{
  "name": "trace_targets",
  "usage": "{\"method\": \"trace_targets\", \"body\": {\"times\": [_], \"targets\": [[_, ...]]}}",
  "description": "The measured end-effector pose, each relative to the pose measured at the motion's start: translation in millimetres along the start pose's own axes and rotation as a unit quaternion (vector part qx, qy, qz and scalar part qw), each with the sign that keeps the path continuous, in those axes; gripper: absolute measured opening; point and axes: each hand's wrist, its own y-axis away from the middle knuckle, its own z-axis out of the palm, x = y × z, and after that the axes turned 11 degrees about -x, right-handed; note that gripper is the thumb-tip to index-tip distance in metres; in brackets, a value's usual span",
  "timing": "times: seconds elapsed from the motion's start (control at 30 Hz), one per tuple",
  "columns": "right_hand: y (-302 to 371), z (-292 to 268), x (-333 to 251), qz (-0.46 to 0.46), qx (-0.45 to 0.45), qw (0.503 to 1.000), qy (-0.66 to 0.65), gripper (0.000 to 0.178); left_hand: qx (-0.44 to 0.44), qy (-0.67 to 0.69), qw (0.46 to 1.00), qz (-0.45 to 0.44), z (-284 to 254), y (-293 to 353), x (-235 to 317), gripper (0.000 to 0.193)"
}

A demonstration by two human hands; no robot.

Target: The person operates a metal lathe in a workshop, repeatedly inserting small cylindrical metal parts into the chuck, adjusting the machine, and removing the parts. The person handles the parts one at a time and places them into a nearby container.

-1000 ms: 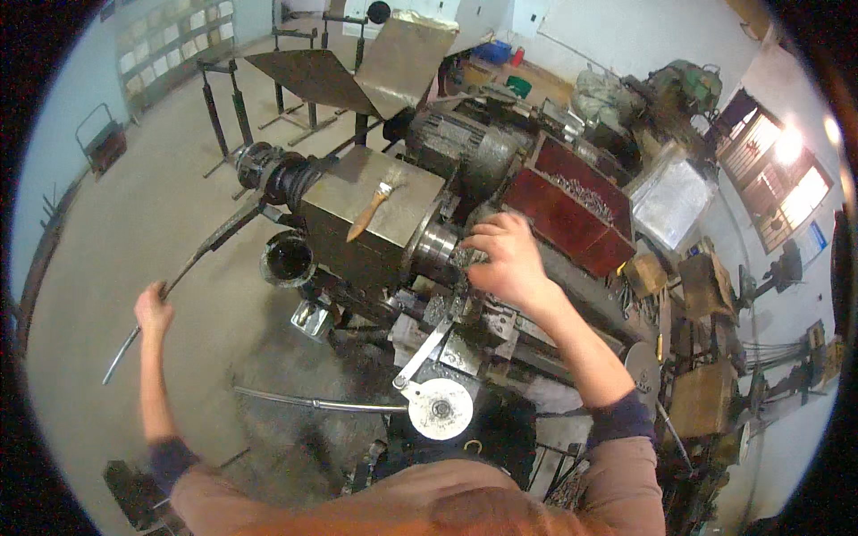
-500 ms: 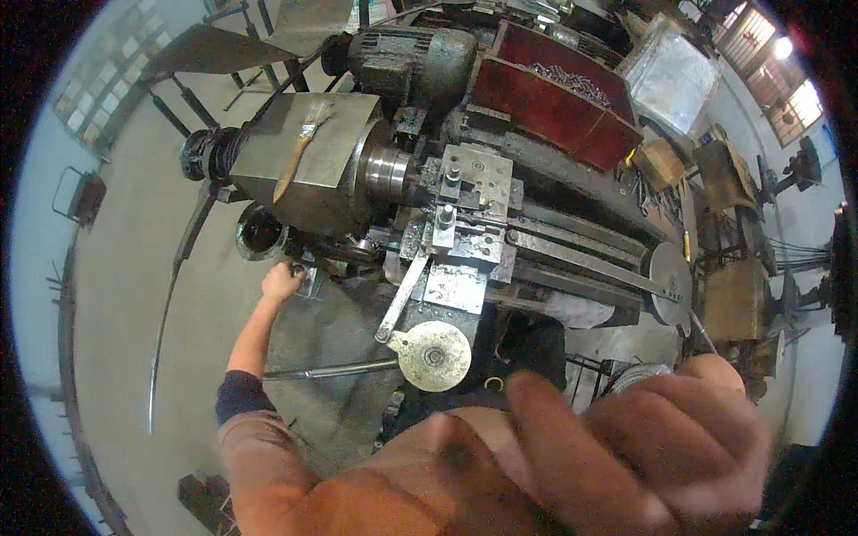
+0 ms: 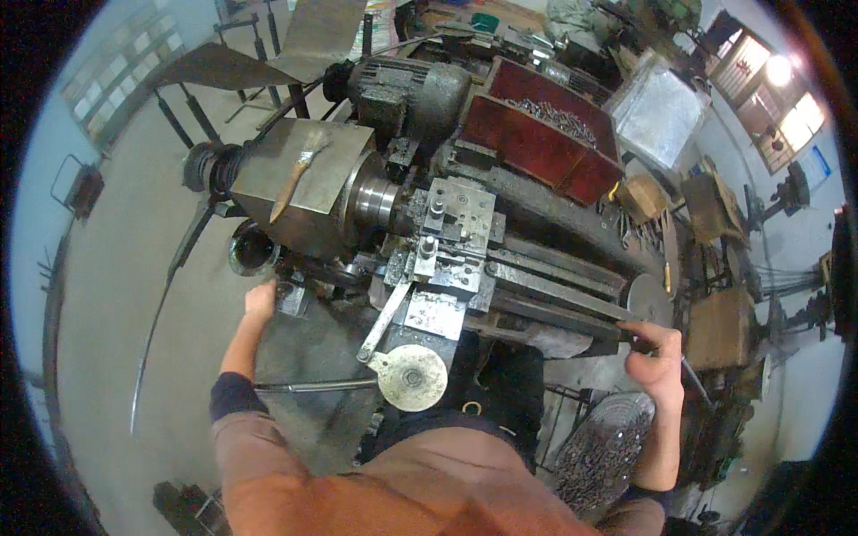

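Observation:
A small metal lathe fills the middle, with a bright steel chuck [image 3: 375, 204] and a tool post [image 3: 438, 255] on its carriage. My left hand [image 3: 261, 299] is closed beside a small metal block [image 3: 293, 299] below the headstock [image 3: 304, 183]; what its fingers hold is hidden. At the bed's right end, my right hand [image 3: 657, 353] is bent with its fingertips at a dark part near the round disc [image 3: 650, 299]; whatever it grips cannot be made out. A wooden-handled brush [image 3: 293, 183] lies on the headstock. A round plate [image 3: 411, 377] with a lever arm [image 3: 386, 322] sits in front.
Behind the bed stands a red bin [image 3: 536, 147] of small metal pieces, beside a motor [image 3: 411, 94]. A tray of small dark pieces [image 3: 603, 451] is by my right forearm. A long bar [image 3: 317, 387] sticks out left of the round plate. Wrenches [image 3: 635, 228] lie at the back right.
My right hand has gone from close in front of the camera out to the bed's right end. My left hand stays near the block below the headstock. The whole view has shifted a little.

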Motion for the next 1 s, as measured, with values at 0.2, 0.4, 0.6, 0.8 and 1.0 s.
{"method": "trace_targets", "body": {"times": [0.2, 0.4, 0.6, 0.8, 1.0], "targets": [[43.0, -11.5, 238.6, 0.253, 0.098, 0.954, 0.125, 0.04, -0.009, 0.213, 0.974, -0.075, -13.4, 89.2, -47.6, 0.048], [113.6, -24.3, 407.7, 0.432, -0.057, 0.871, 0.227, 0.044, 0.006, 0.411, 0.893, -0.184, -24.6, 182.6, -52.7, 0.038], [103.6, -7.6, 391.4, 0.474, -0.031, 0.845, 0.245, 0.032, 0.189, 0.536, 0.795, -0.213, 3.5, 206.1, -23.5, 0.028], [145.1, 28.9, 416.6, 0.499, 0.043, 0.833, 0.237, 0.028, 0.215, 0.606, 0.729, -0.237, 28.2, 207.9, -30.3, 0.027], [208.0, 88.8, 389.4, 0.455, 0.164, 0.824, 0.296, 0.033, 0.301, 0.729, 0.553, -0.268, 21.1, 203.2, 8.8, 0.026]]}}
